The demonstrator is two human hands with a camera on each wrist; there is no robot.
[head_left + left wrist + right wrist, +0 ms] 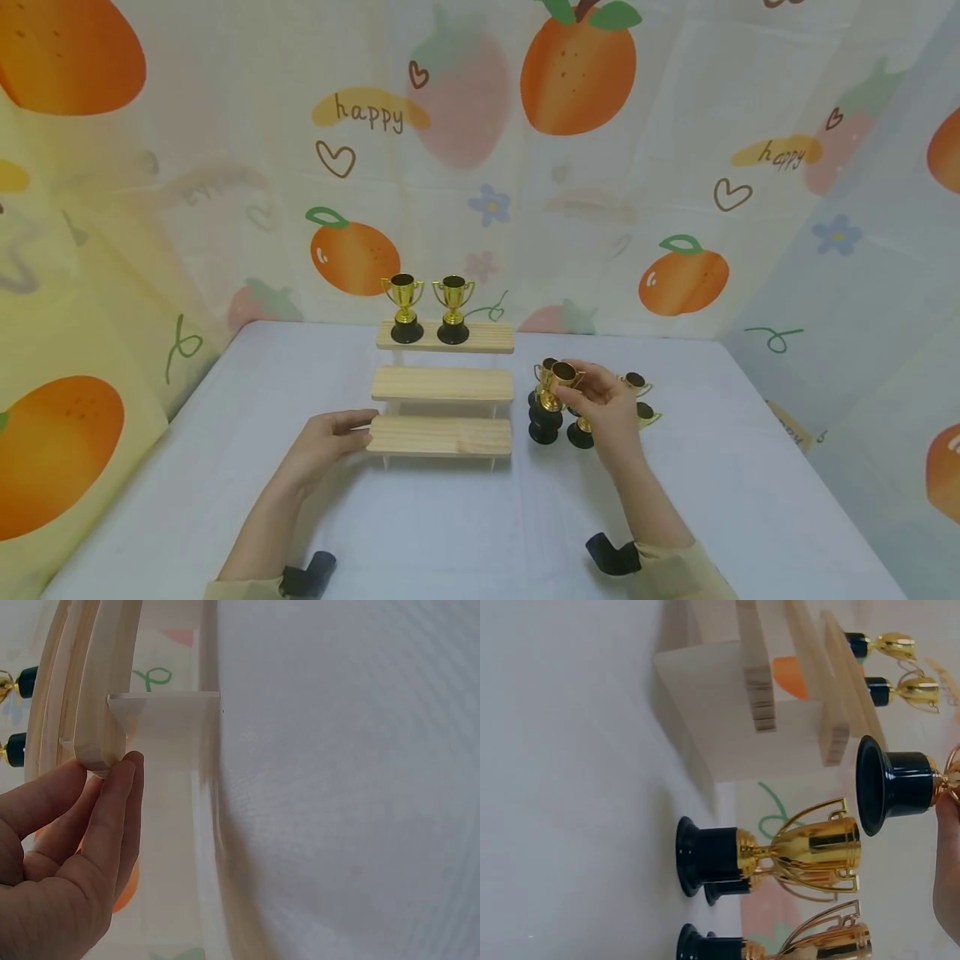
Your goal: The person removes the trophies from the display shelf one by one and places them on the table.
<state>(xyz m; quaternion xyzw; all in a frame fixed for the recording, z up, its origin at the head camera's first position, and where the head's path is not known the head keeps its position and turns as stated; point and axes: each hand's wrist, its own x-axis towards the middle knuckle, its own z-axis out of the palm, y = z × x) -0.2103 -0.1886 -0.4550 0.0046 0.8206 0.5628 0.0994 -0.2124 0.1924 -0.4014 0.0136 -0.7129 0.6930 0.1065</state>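
Observation:
My left hand [326, 446] is at the left end of a three-step wooden display stand [442, 435]. In the left wrist view, its thumb and fingers pinch the end of the lowest plank [105, 712]. My right hand [606, 410] holds a small gold trophy cup [552, 398] with a black base, raised off the table right of the stand. The black base [900, 784] hangs free in the right wrist view. Under and around this hand stand several similar trophies [810, 851], partly hidden by it. Two more trophies [453, 308] stand on the top plank.
A white cloth covers the table [450, 533]. Behind it hangs a curtain [480, 200] printed with oranges, strawberries and hearts. The middle plank [442, 383] and the lowest plank carry no trophies. Black wrist devices [615, 554] sit at both cuffs.

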